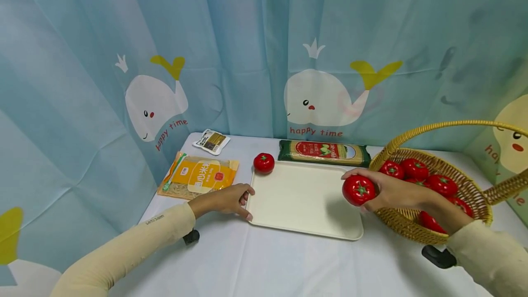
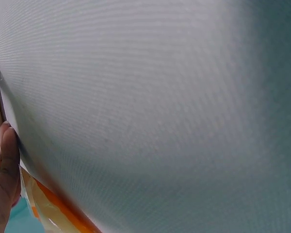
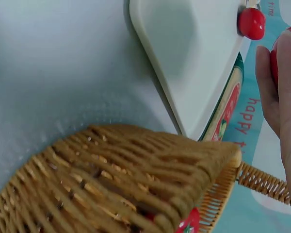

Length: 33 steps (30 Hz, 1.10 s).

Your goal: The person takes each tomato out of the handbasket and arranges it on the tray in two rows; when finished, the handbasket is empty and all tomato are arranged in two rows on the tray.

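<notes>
Surface: white cloth [image 1: 206, 265] over a table. Light blue curtain [image 1: 243, 58] encloses the far, left and right sides, printed with white whales [image 1: 319, 97] that have yellow tails. Red lettering [image 1: 316, 132] under the far whale reads "happy time"; same words under the left one, partly visible at right.

Labels: orange-and-yellow food packet [image 1: 200, 175], left, carries large Chinese characters and a green mark. Long green packet [image 1: 323, 152], far side, has a red label with white characters, small print not legible. Small white pouch [image 1: 212, 141], far left, bears a dark label, unreadable. Left sleeve [image 1: 136, 239] shows small dark lettering, not clear.

Hands: well apart. Left hand [image 1: 231, 199] touches the left edge of a cream rectangular tray [image 1: 297, 196], thumb and fingers spread. Right hand [image 1: 389, 191] grips a red tomato [image 1: 360, 190] above the tray's right end. Second tomato [image 1: 264, 163] at the tray's far left corner. Wicker basket [image 1: 402, 226], right, contains more tomatoes [image 1: 441, 184]; its arched handle [image 1: 437, 125] is up.
</notes>
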Motion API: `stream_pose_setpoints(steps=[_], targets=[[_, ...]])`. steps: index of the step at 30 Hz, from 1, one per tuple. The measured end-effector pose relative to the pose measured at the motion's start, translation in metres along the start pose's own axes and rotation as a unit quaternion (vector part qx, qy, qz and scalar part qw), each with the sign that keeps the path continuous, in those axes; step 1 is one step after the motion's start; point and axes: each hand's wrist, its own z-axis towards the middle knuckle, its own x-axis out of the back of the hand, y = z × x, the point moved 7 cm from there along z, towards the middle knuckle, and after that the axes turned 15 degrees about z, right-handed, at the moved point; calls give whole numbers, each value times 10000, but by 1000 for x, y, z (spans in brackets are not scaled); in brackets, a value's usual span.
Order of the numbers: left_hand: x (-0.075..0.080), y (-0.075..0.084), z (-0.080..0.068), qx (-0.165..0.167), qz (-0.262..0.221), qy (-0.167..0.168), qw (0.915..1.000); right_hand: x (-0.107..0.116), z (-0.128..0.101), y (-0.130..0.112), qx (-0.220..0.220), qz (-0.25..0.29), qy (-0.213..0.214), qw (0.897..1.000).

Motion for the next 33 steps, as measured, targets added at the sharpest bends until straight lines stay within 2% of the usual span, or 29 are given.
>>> stream_pose_setpoints(steps=[12, 23, 33], targets=[[1, 1, 0, 23, 20, 18, 10000, 6, 18, -2, 61, 85, 701, 9975], [2, 1, 0, 54, 24, 15, 10000, 3, 36, -13, 428, 75, 908, 9949], [0, 1, 0, -14, 48, 5, 10000, 1, 56, -14, 619, -336, 943, 9930]])
